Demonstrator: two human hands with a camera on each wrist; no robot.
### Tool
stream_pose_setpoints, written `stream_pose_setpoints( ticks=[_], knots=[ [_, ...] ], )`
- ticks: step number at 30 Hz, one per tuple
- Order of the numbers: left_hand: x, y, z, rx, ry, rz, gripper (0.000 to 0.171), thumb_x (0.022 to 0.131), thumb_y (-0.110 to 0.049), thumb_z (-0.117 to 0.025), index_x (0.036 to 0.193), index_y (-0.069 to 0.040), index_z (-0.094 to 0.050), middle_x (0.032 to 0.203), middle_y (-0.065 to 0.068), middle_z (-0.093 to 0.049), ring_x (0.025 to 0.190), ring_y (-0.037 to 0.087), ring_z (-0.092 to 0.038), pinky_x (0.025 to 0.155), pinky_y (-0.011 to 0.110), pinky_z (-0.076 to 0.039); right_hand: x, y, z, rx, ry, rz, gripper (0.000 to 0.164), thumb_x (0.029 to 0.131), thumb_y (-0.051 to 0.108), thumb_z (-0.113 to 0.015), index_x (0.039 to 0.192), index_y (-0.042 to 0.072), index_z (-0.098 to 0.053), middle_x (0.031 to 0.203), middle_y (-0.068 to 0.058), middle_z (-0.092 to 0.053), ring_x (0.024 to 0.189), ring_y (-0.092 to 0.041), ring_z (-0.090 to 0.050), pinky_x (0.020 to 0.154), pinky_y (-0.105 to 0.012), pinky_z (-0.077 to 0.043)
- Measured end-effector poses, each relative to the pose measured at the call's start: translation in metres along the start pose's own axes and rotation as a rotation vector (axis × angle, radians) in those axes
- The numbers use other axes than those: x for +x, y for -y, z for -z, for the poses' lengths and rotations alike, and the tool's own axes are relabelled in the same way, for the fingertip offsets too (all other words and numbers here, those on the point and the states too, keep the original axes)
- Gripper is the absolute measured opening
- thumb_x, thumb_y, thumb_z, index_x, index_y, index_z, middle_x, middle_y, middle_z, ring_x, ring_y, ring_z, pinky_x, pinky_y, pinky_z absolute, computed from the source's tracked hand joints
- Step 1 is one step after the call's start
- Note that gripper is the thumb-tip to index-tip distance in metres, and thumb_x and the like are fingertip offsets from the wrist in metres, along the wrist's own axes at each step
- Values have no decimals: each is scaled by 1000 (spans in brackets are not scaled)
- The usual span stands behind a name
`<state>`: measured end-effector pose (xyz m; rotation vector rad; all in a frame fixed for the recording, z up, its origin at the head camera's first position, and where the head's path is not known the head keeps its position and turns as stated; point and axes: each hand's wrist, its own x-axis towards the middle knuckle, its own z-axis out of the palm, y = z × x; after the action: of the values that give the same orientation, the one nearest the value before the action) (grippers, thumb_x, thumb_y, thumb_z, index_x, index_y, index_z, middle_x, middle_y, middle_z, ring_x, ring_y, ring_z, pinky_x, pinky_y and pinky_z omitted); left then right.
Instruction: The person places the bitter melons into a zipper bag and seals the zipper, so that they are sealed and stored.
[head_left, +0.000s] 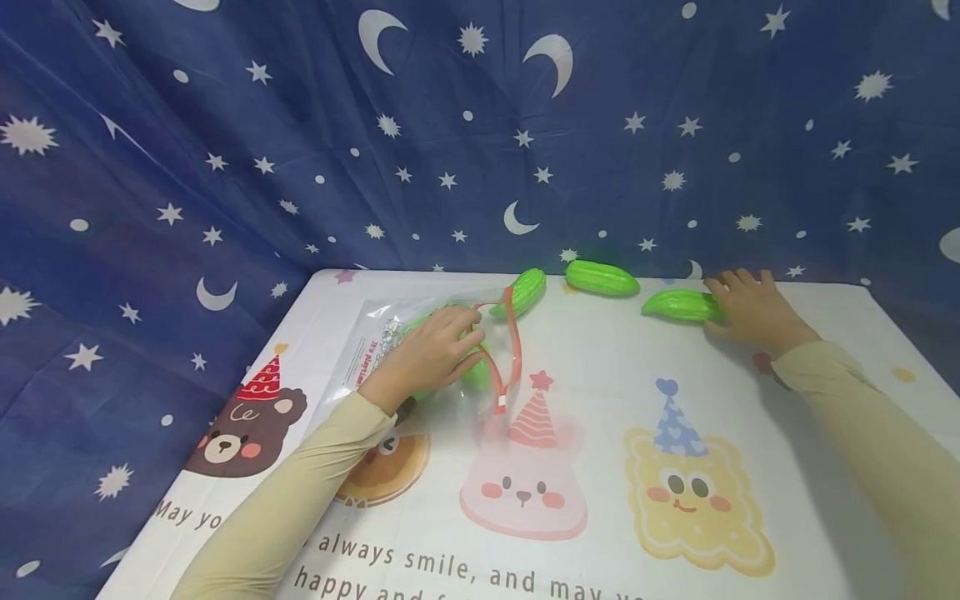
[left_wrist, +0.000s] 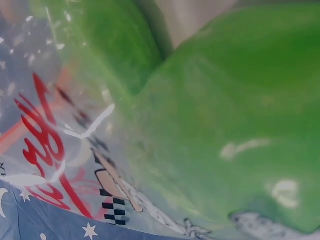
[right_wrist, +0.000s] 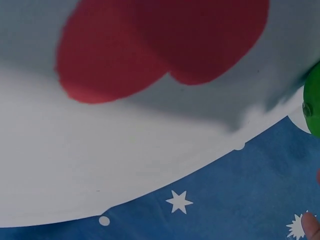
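Note:
My left hand lies over a clear zip bag with red edging and printed lettering, its fingers curled on the plastic beside the open mouth. Green shapes show through the bag, large in the left wrist view as green bitter melons. At the far right, my right hand reaches round the end of a bright green, ridged bitter melon, fingers spread, thumb on the near side. That melon and a fingertip show at the right wrist view's edge, apart from each other.
Two more bitter melons lie toward the back edge, one melon in the middle and another melon just behind the bag's red rim. A white printed cloth covers the table. Behind it hangs a blue star-patterned curtain.

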<state>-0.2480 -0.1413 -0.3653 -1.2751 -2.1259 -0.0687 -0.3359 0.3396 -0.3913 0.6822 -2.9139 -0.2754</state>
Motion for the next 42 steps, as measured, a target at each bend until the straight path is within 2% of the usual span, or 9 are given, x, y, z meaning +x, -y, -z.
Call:
stream_pose_setpoints(
  ticks=[6,19,28,35,42],
  knots=[
    [0,0,0,9,1,-1,17,85,-19,-65,85,-5,-55,101,13,-58,96,28,-58,92,39,-48,4,-3,-8,12,-28,24,61,78,32,-65,124,-5,-47,115,-28,-52,106,-45,-47,83,-60,-33],
    [0,0,1,28,12,-2,17,85,-21,-65,85,-5,-56,102,12,-58,97,27,-58,93,38,-48,11,-3,-17,13,39,33,61,77,26,-62,127,-6,-46,118,-27,-53,112,-44,-46,86,-60,-33],
    [0,0,1,21,14,-2,18,84,-19,-66,86,-5,-56,101,14,-59,97,28,-58,93,38,-48,10,-1,-17,24,12,42,52,75,21,-64,118,-3,-49,113,-27,-54,106,-44,-49,82,-57,-35],
    [1,0,2,22,17,1,17,85,-20,-65,85,-5,-57,101,12,-59,96,27,-58,93,37,-48,9,2,-15,91,15,38,49,73,13,-63,115,-7,-48,113,-29,-51,108,-48,-47,96,-66,-34],
    [0,0,2,13,8,-1,16,84,-19,-65,85,-5,-57,100,13,-59,95,28,-58,92,37,-48,8,2,-16,120,-3,57,50,72,11,-64,116,-7,-47,113,-27,-50,107,-45,-46,99,-63,-33]
  ],
)
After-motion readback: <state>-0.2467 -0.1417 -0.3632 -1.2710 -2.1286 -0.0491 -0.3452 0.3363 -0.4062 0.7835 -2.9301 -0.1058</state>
